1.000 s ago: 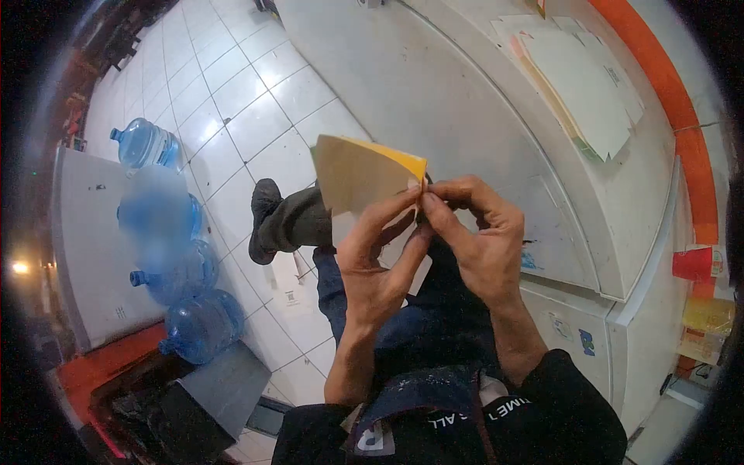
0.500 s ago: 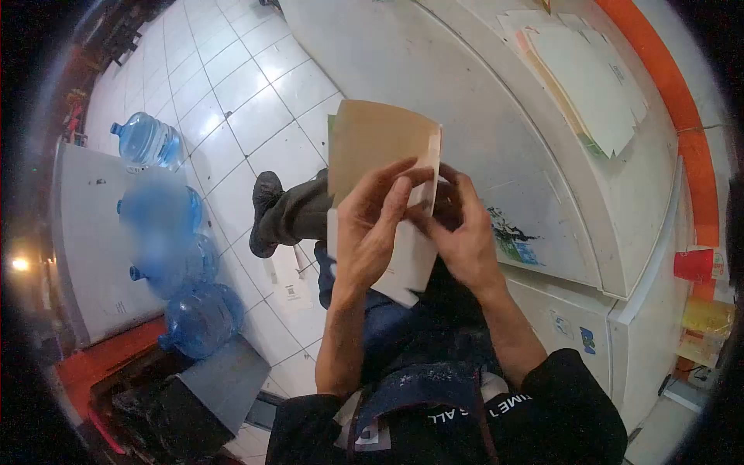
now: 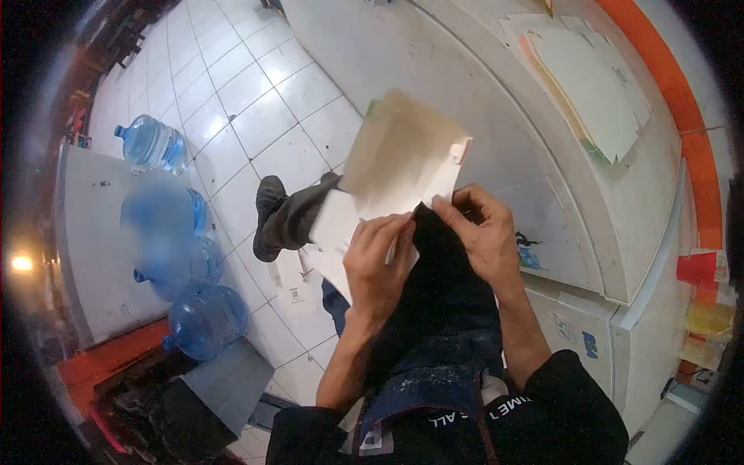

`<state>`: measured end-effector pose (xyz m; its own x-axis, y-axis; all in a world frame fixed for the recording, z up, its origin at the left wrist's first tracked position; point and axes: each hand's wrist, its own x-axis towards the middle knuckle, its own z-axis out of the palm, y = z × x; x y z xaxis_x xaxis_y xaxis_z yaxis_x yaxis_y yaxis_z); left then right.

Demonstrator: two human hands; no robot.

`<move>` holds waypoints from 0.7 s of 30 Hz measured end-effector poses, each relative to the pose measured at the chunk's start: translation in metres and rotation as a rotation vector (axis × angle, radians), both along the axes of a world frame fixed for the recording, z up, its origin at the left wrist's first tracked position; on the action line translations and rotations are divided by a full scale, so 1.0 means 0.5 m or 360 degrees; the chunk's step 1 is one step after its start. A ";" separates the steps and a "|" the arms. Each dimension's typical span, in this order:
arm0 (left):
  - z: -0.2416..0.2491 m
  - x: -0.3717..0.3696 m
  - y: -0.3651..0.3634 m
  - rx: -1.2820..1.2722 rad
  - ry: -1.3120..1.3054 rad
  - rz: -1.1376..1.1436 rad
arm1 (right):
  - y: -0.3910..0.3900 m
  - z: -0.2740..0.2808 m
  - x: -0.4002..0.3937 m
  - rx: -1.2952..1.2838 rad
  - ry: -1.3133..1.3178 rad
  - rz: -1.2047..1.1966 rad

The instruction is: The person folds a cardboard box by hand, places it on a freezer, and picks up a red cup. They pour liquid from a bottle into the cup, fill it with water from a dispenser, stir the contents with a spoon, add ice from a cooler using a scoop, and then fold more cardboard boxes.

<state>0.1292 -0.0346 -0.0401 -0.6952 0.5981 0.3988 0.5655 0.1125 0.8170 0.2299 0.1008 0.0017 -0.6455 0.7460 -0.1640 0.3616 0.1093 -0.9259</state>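
Compared with a second ago, the folded tan-and-white paper sheet (image 3: 399, 159) has swung up and opened out, blurred, above the lap, with the left hand (image 3: 377, 267) and right hand (image 3: 482, 232) both pinching its lower edge.

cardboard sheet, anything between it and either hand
Nothing visible. The left hand grips the cardboard sheet at its lower edge, and the right hand pinches it beside that, so both hands touch it directly. The sheet is blurred.
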 end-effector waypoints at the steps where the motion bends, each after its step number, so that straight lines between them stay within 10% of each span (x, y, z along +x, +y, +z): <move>1: 0.013 -0.006 -0.005 0.0047 -0.0415 -0.0084 | -0.005 0.006 0.004 0.0092 -0.0016 0.0052; 4: 0.034 -0.026 -0.029 -0.0037 -0.1389 -0.0233 | -0.033 0.014 0.005 0.0257 0.0088 0.0196; 8: 0.028 -0.038 -0.039 0.0170 -0.1684 -0.0377 | -0.042 0.038 0.002 0.0267 0.0079 0.0254; 21: 0.006 -0.023 -0.052 0.0368 -0.1851 -0.0524 | -0.040 0.047 -0.005 0.0406 0.0021 0.0360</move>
<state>0.1176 -0.0604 -0.0373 -0.5370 0.8095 -0.2375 -0.5383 -0.1119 0.8353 0.2272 0.0808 0.0253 -0.8002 0.5995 0.0191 0.2897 0.4140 -0.8629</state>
